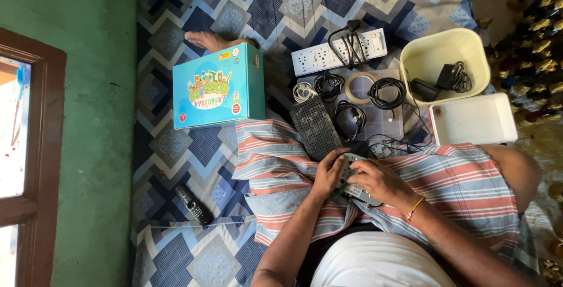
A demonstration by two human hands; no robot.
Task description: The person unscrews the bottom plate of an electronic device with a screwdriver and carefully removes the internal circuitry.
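Grey plastic keypad device (352, 182) (flat, buttoned) sits gripped by left hand (329, 172) and right hand (382, 182) fingers.

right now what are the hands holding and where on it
Both hands hold one small grey remote control over the lap. The left hand grips its upper left edge; the right hand covers its right side, fingers on the buttons.

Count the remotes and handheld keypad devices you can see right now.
3. A grey remote is held in the lap by the left hand and right hand. A black keypad lies just beyond it. A black remote lies on the bedsheet. Cables may hide others.
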